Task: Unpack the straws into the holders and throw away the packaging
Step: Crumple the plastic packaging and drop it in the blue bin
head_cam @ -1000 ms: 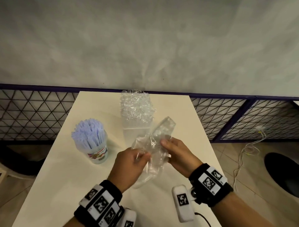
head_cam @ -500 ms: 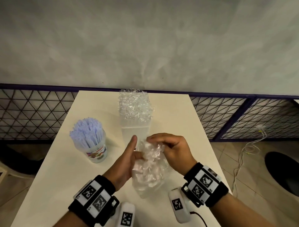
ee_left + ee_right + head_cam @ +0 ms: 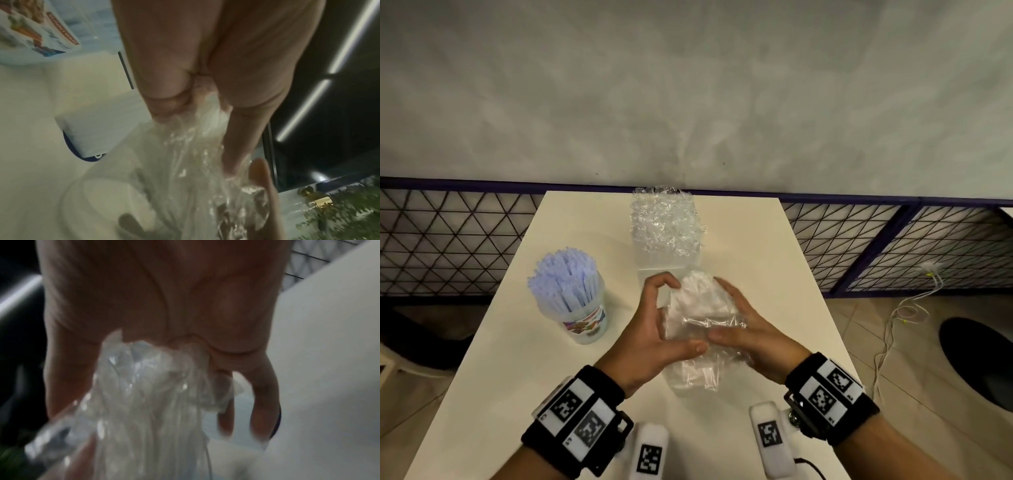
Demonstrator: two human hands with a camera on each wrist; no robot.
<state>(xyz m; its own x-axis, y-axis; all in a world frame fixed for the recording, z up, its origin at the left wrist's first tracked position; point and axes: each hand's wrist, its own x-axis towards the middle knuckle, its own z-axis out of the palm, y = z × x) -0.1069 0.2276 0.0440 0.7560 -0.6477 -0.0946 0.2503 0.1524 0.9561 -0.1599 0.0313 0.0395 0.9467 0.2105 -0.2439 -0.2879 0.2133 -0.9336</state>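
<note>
Clear plastic packaging (image 3: pixel 702 329), stretched long between the hands a second ago, is now gathered into a crumpled wad. Left hand (image 3: pixel 650 339) and right hand (image 3: pixel 753 339) cup it from either side, thumbs apparently pressing the front.

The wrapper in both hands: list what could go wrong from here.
1. The wrapper is only loosely bunched between the left hand and right hand; a slack tail hangs below, so it may spring open or slip when one hand lets go.
2. The cup of straws stands close to the left hand; a sideways sweep could tip it.
3. The clear holder stands just beyond the fingers and might get knocked.
</note>
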